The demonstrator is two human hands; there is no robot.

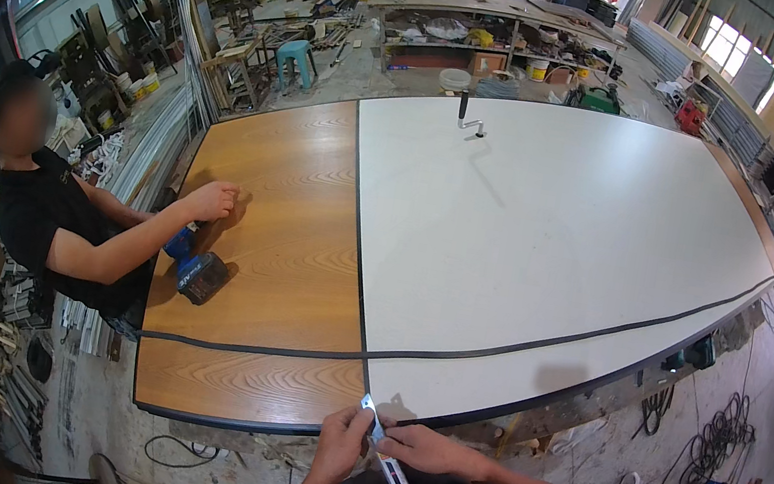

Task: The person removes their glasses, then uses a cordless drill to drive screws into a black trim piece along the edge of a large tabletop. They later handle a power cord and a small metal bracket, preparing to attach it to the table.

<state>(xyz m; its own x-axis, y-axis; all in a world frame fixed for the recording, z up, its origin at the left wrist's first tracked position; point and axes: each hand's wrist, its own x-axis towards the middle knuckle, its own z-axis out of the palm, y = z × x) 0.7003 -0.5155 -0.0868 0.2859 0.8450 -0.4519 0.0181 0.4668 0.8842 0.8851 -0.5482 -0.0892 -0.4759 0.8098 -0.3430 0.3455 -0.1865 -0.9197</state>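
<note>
At the near edge of a large panel, my left hand [343,446] and my right hand [420,447] both close around a slim yellow-and-white tool [391,473] with a flat silver tip; its exact kind is unclear. The tip points away from me, over the seam between the wood-grain board [278,225] and the white board [551,228]. Across both boards runs a long dark strip [481,354], a short way beyond my hands. A black-handled crank [468,123] stands at the far side of the white board.
On the left a co-worker [32,216] leans at the panel, one hand over the wood-grain board and a blue cordless drill [195,270] beside it. A blue stool [294,62] and a cluttered bench [500,37] stand behind. Coiled cable [721,437] lies on the right floor.
</note>
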